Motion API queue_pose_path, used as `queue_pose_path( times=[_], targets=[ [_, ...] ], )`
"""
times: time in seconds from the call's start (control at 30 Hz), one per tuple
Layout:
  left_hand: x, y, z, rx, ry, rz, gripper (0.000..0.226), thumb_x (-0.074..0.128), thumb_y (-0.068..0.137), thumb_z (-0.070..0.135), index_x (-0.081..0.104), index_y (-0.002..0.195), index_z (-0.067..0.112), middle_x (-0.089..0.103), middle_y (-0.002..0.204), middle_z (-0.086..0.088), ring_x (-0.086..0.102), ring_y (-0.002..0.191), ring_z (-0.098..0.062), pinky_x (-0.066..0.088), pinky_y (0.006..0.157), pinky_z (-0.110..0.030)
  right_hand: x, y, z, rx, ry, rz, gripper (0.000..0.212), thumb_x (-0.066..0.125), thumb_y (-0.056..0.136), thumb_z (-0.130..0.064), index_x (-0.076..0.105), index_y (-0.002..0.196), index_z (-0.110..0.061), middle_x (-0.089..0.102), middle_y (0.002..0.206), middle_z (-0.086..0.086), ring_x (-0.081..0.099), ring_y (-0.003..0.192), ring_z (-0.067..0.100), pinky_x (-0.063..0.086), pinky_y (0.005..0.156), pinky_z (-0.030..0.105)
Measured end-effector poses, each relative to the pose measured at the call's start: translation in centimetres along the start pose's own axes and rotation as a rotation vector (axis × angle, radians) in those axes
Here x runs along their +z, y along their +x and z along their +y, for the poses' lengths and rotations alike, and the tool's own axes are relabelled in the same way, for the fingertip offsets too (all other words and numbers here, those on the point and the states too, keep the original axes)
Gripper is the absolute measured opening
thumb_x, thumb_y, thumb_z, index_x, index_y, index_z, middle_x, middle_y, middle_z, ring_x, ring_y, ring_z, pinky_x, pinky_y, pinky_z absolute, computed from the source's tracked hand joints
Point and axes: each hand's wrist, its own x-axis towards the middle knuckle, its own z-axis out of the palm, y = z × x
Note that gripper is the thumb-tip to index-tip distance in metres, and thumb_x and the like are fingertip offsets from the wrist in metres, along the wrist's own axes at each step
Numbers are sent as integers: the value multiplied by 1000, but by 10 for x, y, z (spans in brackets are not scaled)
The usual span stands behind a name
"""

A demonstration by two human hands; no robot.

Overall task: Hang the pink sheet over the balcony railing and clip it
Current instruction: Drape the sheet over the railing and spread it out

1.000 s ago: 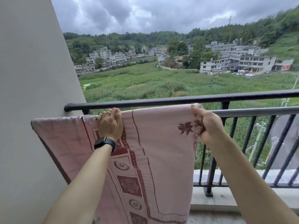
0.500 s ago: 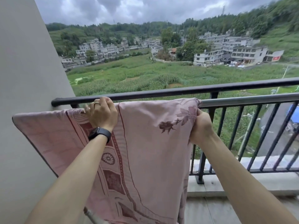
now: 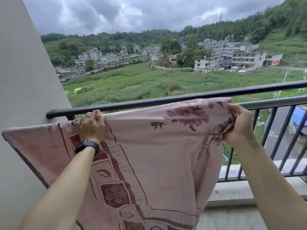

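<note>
The pink sheet (image 3: 157,155) hangs spread in front of the balcony railing (image 3: 166,99), its top edge just below the dark top rail. Whether it rests on a rail cannot be told. The left hand (image 3: 92,126) grips the top edge, fingers curled over it, with a black watch (image 3: 86,146) on that wrist. The right hand (image 3: 239,125) clutches the bunched right corner. A pale wall (image 3: 25,97) stands at the left.

I stand on a balcony, probably a flat's, some floors up: a dark metal railing (image 3: 149,101) before me, a plain wall (image 3: 25,80) on my left, green fields (image 3: 132,83) and pale village houses (image 3: 245,58) below.
</note>
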Motion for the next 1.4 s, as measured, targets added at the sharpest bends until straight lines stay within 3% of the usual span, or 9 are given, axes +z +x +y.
queue_pose_path(
  times=[0.17,0.3,0.37,0.53,0.7,0.87,1.07,1.2,1.4],
  targets=[
    [1,-10,29,-23,47,58,55,23,95,41,69,103,13,68,107,-19,55,106,-36,24,111,-47,-31,-15,15,230,-206,-133,22,58,85,-26,69,91,-7,65,95,20,66,85,35,52,87,40],
    [10,-32,69,69,76,47,49,28,94,43,70,101,18,69,108,-16,55,109,-37,25,110,-50,-10,-14,12,313,-75,-195,78,37,94,-67,62,121,2,63,115,31,64,102,41,54,91,53],
    [14,-41,87,68,127,11,45,31,95,45,70,99,22,70,104,-16,54,111,-37,23,110,-53,6,-13,16,378,-91,-226,76,36,99,-59,55,134,5,55,130,38,61,116,46,52,99,55],
    [13,-41,86,68,168,-18,43,31,94,46,66,96,22,66,107,-14,51,112,-37,22,110,-54,35,-14,24,435,-326,-325,46,41,102,-37,64,118,0,74,88,16,72,81,30,51,88,45],
    [9,-36,75,77,5,-43,45,29,90,50,59,105,20,69,107,-15,54,111,-31,21,112,-45,46,-3,14,320,-308,-260,73,63,87,-38,41,144,2,62,128,35,64,113,48,54,92,54],
    [1,-28,67,74,-20,-88,51,22,89,51,58,107,19,66,112,-12,54,108,-32,30,102,-45,25,-3,-22,90,-218,-131,39,48,99,-34,66,76,-7,68,56,10,71,65,28,57,75,40],
    [2,-28,63,77,32,-69,51,24,92,47,63,101,15,64,111,-11,53,109,-32,32,100,-45,-48,-3,-21,66,-83,-13,71,30,98,-63,75,118,-11,74,112,18,69,108,41,59,86,48],
    [4,-27,62,91,60,-62,51,25,92,42,66,99,13,65,110,-13,53,106,-34,33,98,-45,-65,-18,-6,197,-115,-2,61,23,108,-28,80,90,-17,76,90,21,70,92,45,61,73,46],
    [11,-30,73,99,170,-17,48,24,93,37,66,100,16,67,109,-14,55,108,-35,30,106,-51,-24,2,10,265,-413,-137,51,34,105,-27,73,80,-4,71,88,20,71,74,30,59,72,37]
  ],
)
